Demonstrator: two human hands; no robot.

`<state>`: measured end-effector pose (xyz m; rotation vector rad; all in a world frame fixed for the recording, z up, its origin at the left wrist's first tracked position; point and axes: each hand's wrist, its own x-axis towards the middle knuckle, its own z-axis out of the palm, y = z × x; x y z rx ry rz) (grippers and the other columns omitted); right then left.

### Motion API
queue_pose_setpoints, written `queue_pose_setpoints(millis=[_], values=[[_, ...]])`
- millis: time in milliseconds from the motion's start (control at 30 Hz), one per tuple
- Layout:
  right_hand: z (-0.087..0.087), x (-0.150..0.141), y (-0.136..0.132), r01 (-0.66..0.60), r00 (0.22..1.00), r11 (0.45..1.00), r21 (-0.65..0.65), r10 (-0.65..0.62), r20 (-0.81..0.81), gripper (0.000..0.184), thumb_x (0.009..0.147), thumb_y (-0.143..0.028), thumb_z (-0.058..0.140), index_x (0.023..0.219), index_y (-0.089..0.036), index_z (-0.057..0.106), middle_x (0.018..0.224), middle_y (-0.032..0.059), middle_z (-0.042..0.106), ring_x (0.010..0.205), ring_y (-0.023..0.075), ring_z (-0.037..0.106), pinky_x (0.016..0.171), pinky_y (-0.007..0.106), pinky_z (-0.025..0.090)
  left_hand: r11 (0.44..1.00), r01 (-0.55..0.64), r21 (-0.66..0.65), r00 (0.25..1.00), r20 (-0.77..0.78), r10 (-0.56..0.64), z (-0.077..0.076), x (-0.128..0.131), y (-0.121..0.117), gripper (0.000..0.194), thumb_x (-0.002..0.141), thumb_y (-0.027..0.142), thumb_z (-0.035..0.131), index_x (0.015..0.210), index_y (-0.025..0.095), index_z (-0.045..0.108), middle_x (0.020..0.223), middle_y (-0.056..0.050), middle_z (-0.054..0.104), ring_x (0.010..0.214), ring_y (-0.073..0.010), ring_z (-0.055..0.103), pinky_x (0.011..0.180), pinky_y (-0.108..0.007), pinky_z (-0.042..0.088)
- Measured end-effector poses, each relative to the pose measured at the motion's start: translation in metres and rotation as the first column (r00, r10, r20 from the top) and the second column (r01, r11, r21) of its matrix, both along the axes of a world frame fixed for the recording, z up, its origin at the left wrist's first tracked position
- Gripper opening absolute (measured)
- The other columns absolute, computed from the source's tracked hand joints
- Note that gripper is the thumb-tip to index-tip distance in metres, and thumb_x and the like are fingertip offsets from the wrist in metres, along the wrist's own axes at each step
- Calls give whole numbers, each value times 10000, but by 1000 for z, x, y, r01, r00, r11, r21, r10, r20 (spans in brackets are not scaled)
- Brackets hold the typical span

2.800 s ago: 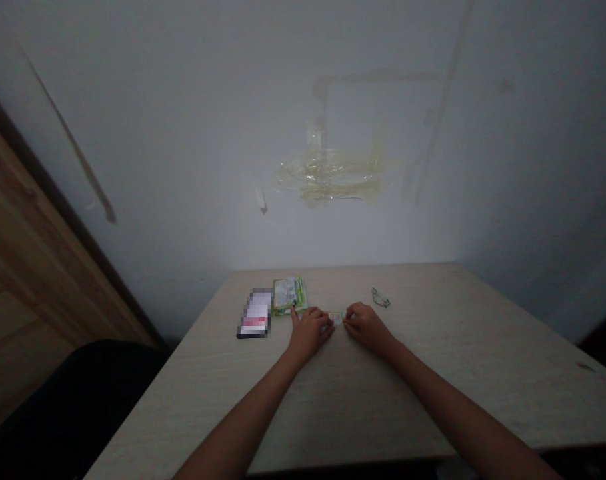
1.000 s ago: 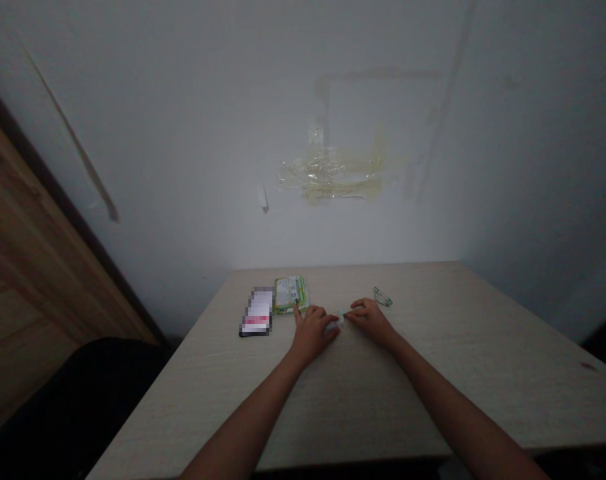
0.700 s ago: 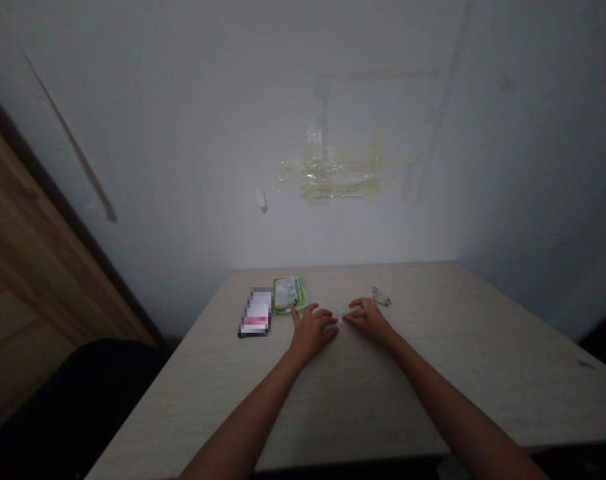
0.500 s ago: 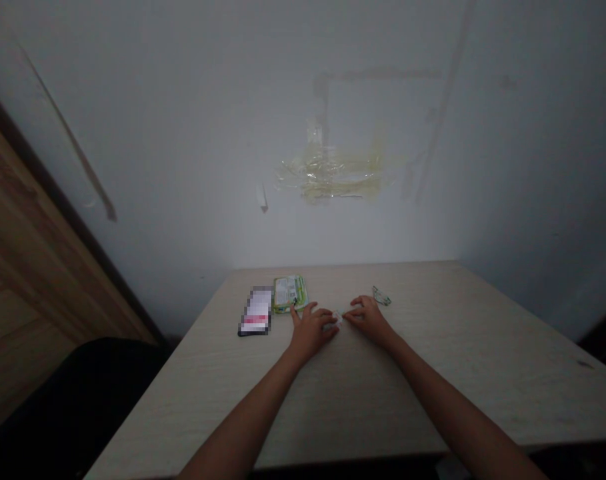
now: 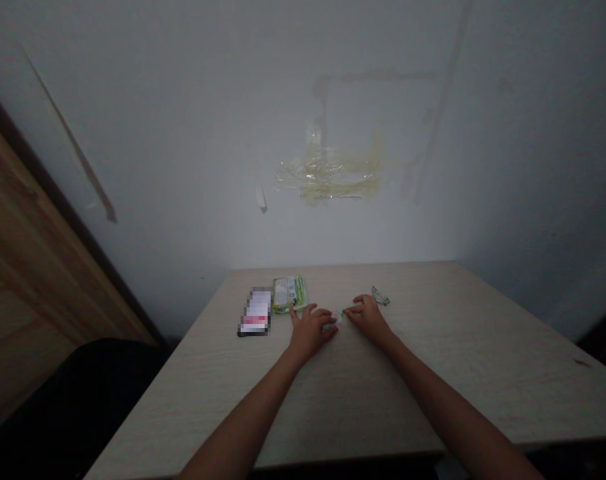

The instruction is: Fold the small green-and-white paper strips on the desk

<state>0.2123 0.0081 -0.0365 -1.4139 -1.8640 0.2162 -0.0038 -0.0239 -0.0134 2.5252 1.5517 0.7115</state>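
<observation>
Between my two hands, low over the table, is a small whitish piece (image 5: 338,318) with a touch of green, like a wrapper; it is too small to make out exactly. My left hand (image 5: 310,333) pinches its left side between thumb and fingers, with the other fingers spread towards the green packet. Thumb and index finger of my right hand (image 5: 367,319) are pressed together at its right edge. Just beyond the right hand lies a crumpled strip of green-and-white wrapper (image 5: 381,296).
A green-and-white packet (image 5: 289,294) lies beyond my left hand, with a phone (image 5: 255,313) beside it, its screen blurred out. The pale wooden table (image 5: 353,407) meets a wall (image 5: 183,167) bearing old tape (image 5: 340,177). A black chair-like shape (image 5: 83,393) stands at the left.
My right thumb and index finger have closed together at the piece's edge, and slightly more green shows there. The left hand stays almost still.
</observation>
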Motion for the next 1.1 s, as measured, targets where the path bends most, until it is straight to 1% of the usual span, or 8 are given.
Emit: queue_pose_setpoints(millis=[133, 267, 433, 567, 667, 800, 933, 1100], values=[[-4, 3, 4, 10, 998, 1000, -21, -11, -60, 188, 829, -337, 653, 878, -214, 786, 1097, 124, 604, 1112, 262, 527, 1046, 413, 372, 1000, 5, 27, 1000, -14, -5, 1, 0, -2, 243, 882, 478, 583, 1107, 451, 670, 1239, 36, 671, 1303, -308, 424, 1041, -786, -49], [-3, 8, 8, 5, 993, 998, -55, -11, -116, 180, 823, -338, 651, 858, -224, 785, 1153, 115, 617, 1139, 259, 539, 1063, 430, 357, 999, 33, 18, 999, 6, -33, 2, -1, -3, 257, 898, 476, 562, 1133, 451, 662, 1244, 23, 670, 1292, -302, 431, 1040, -773, -99], [0, 10, 8, -43, 995, 995, -93, 34, -93, 146, 794, -318, 676, 824, -233, 790, 1207, 110, 617, 1186, 263, 519, 1084, 433, 336, 998, 57, 10, 998, 23, -57, 2, -2, -3, 263, 912, 463, 543, 1149, 448, 657, 1258, 20, 662, 1296, -299, 421, 1043, -760, -125], [5, 5, 6, -25, 996, 990, -139, 13, -87, 150, 770, -325, 702, 818, -213, 787, 1261, 112, 606, 1226, 275, 493, 1099, 431, 318, 998, 57, 31, 998, 12, -57, 2, -1, -3, 257, 912, 460, 545, 1145, 460, 654, 1244, 29, 669, 1284, -300, 431, 1035, -766, -127], [10, 1, 4, 2, 997, 985, -173, -15, -76, 154, 766, -317, 704, 825, -201, 787, 1277, 121, 603, 1233, 285, 489, 1098, 428, 318, 999, 42, 35, 999, -11, -42, 1, 0, -2, 260, 904, 466, 554, 1142, 455, 658, 1244, 18, 670, 1278, -303, 434, 1039, -771, -103], [16, -3, 1, 7, 998, 981, -191, -18, -53, 160, 768, -319, 705, 840, -202, 788, 1236, 119, 634, 1232, 293, 483, 1098, 425, 317, 999, 24, 38, 1000, -17, -23, 1, 1, -3, 260, 897, 465, 566, 1141, 464, 653, 1240, 26, 669, 1268, -304, 444, 1036, -786, -75], [21, -4, -3, -8, 999, 978, -207, -2, -48, 146, 771, -309, 705, 845, -212, 784, 1139, 97, 682, 1232, 286, 476, 1097, 428, 318, 999, 19, 30, 1000, -12, -19, 2, 1, -4, 262, 896, 458, 573, 1144, 458, 657, 1241, 15, 668, 1267, -304, 443, 1039, -779, -96], [22, -2, -4, -43, 999, 977, -211, 38, -31, 150, 778, -299, 699, 846, -196, 786, 1234, 116, 642, 1256, 282, 467, 1109, 431, 305, 999, 11, 33, 1000, -14, -10, 2, 2, -5, 256, 889, 453, 587, 1135, 459, 658, 1230, 27, 673, 1260, -301, 444, 1021, -790, -113]])
